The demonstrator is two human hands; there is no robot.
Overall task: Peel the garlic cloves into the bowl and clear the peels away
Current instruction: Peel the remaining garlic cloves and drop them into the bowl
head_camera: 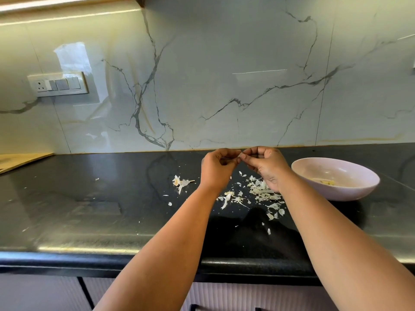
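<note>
My left hand (217, 167) and my right hand (267, 167) are raised above the black counter (89, 209), fingertips meeting. Between them they pinch a small garlic clove (240, 155), mostly hidden by the fingers. Loose white garlic peels (260, 191) lie scattered on the counter below the hands. A garlic root piece with skin (180, 182) lies to the left of them. The pale bowl (359, 191) stands to the right of my right hand, with a few peeled pieces (325, 182) inside.
A marble backsplash rises behind the counter, with a switch plate (58, 84) on the left. A wooden board (20, 161) sits at the far left. The counter's front edge (89, 254) runs below my forearms, cabinet fronts under it.
</note>
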